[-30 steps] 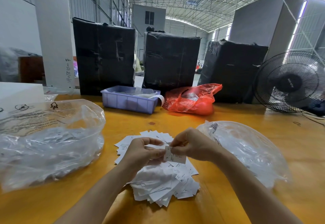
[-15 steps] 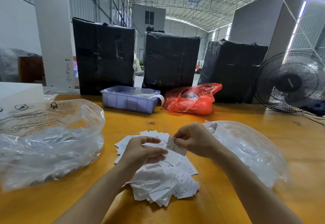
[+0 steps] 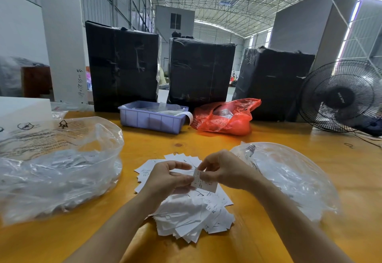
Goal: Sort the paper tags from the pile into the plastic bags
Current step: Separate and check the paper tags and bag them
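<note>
Near the front edge of the glossy orange wooden worktop [image 3: 268, 138], a loose heap of thin white rectangular paper tags [image 3: 192, 215] lies between two crinkled clear plastic bags, one at the left [image 3: 57, 171] and one at the right [image 3: 289, 176]. Above the heap, the left hand [image 3: 165, 180] and right hand [image 3: 223, 171] meet, fingers curled. Both pinch one small printed white tag [image 3: 204, 182] between thumb and fingertips.

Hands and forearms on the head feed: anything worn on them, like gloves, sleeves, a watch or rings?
Nothing worn that shows. The left hand and right hand are bare, with no gloves, and no rings are visible on the fingers in view. Both forearms are uncovered down to the bottom edge of the frame: no sleeves, cuffs, watch or wristband. No markings or tape either.
</note>
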`<action>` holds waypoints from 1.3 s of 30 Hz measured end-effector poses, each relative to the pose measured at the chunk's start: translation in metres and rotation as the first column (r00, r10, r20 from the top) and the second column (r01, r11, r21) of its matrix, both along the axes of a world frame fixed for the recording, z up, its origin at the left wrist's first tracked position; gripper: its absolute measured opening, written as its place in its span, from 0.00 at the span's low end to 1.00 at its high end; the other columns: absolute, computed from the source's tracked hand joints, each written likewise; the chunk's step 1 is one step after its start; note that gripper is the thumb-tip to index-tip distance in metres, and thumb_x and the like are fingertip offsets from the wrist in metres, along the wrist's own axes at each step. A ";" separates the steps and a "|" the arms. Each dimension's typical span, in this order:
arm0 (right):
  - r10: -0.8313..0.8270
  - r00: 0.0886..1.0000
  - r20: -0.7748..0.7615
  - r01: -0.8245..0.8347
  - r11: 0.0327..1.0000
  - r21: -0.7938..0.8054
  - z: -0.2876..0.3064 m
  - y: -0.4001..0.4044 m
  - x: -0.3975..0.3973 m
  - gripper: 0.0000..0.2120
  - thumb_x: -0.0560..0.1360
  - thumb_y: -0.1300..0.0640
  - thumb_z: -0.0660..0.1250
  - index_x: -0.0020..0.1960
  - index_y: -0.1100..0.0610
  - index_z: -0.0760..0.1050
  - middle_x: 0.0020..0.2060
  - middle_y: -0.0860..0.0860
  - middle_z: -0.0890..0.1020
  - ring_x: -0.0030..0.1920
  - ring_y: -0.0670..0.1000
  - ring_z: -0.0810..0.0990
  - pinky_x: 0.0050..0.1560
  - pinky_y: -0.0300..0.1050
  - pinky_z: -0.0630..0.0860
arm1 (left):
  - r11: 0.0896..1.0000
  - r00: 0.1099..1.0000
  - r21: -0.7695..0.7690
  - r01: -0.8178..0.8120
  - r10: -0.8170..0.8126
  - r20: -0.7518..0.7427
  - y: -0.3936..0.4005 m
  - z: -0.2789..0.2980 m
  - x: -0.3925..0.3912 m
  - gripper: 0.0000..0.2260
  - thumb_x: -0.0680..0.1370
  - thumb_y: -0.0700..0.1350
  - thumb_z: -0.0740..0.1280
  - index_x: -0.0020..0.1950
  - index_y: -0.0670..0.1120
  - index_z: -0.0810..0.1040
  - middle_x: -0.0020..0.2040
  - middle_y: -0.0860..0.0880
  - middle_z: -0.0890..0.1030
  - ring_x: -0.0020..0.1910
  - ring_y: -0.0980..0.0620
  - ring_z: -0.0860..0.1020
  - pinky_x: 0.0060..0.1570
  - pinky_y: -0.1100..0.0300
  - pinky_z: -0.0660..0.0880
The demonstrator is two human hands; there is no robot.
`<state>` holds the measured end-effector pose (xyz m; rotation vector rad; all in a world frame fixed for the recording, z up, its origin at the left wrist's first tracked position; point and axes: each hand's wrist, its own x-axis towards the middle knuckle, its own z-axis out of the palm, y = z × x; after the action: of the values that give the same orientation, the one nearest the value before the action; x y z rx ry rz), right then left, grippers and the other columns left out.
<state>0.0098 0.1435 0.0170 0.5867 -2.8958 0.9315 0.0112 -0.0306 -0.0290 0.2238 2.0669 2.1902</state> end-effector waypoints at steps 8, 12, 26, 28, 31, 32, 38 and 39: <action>0.002 0.991 0.132 0.000 1.000 -0.010 0.002 0.001 0.003 0.11 0.71 0.61 0.73 0.49 0.53 0.74 0.43 0.56 0.82 0.44 0.54 0.81 0.47 0.51 0.79 | 1.000 1.000 -0.015 0.004 -0.004 -0.021 0.001 0.000 0.000 0.14 0.70 0.32 0.72 0.54 0.38 0.77 0.40 0.38 0.84 0.40 0.46 0.84 0.39 0.57 0.81; 0.009 0.989 0.150 -0.008 1.000 -0.005 -0.001 -0.002 0.004 0.21 0.67 0.61 0.76 0.55 0.52 0.71 0.39 0.52 0.81 0.44 0.54 0.82 0.46 0.51 0.79 | 0.998 0.997 -0.017 0.062 -0.062 -0.037 0.006 -0.001 0.002 0.13 0.70 0.33 0.73 0.53 0.39 0.77 0.40 0.40 0.85 0.41 0.46 0.84 0.35 0.61 0.79; -0.126 0.988 -0.084 0.096 0.950 -0.297 -0.017 -0.025 0.002 0.08 0.69 0.62 0.74 0.47 0.63 0.81 0.33 0.54 0.82 0.27 0.45 0.77 0.35 0.42 0.77 | 0.942 0.969 0.226 -0.246 0.231 0.093 0.008 -0.004 -0.005 0.04 0.70 0.39 0.73 0.42 0.39 0.82 0.37 0.41 0.82 0.37 0.46 0.81 0.36 0.56 0.77; -0.157 0.983 -0.093 0.119 0.936 -0.330 -0.021 -0.027 0.002 0.07 0.70 0.60 0.74 0.47 0.61 0.81 0.32 0.51 0.81 0.28 0.43 0.77 0.33 0.39 0.75 | 0.927 0.960 0.258 -0.271 0.242 0.139 0.008 -0.002 -0.004 0.05 0.70 0.41 0.73 0.42 0.40 0.82 0.38 0.42 0.82 0.39 0.46 0.80 0.37 0.57 0.77; -0.144 0.982 -0.118 0.090 0.922 -0.376 -0.025 -0.031 0.005 0.08 0.73 0.56 0.71 0.47 0.61 0.84 0.29 0.43 0.78 0.25 0.38 0.73 0.29 0.29 0.66 | 0.885 0.948 0.368 -0.284 0.202 0.246 0.008 0.001 -0.003 0.08 0.71 0.41 0.73 0.46 0.39 0.81 0.40 0.42 0.82 0.37 0.47 0.80 0.29 0.61 0.76; -0.110 0.988 -0.107 0.061 0.921 -0.385 -0.026 -0.033 0.006 0.09 0.73 0.55 0.71 0.48 0.61 0.84 0.29 0.41 0.77 0.24 0.37 0.73 0.28 0.28 0.65 | 0.872 0.944 0.400 -0.282 0.178 0.278 0.009 0.002 -0.002 0.08 0.71 0.41 0.72 0.47 0.39 0.81 0.40 0.42 0.82 0.37 0.48 0.79 0.28 0.61 0.76; -0.115 0.987 0.107 0.157 0.795 -0.587 -0.026 -0.032 0.005 0.04 0.71 0.67 0.71 0.45 0.62 0.82 0.35 0.55 0.83 0.31 0.46 0.79 0.33 0.34 0.75 | 0.874 0.934 0.412 -0.257 0.115 0.337 0.007 0.007 0.001 0.07 0.72 0.41 0.72 0.46 0.39 0.81 0.37 0.43 0.84 0.29 0.47 0.81 0.24 0.60 0.76; -0.108 0.977 0.182 0.201 0.740 -0.642 -0.024 -0.029 0.005 0.03 0.71 0.68 0.71 0.43 0.62 0.81 0.32 0.55 0.82 0.29 0.46 0.79 0.33 0.35 0.74 | 0.900 0.937 0.360 -0.247 0.128 0.324 0.004 0.007 -0.001 0.07 0.72 0.42 0.72 0.46 0.39 0.81 0.39 0.43 0.84 0.31 0.47 0.82 0.25 0.60 0.75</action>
<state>0.0145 0.1148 -0.0071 0.2165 -2.3785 1.8843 0.0104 -0.0261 -0.0216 -0.2697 1.5313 2.5573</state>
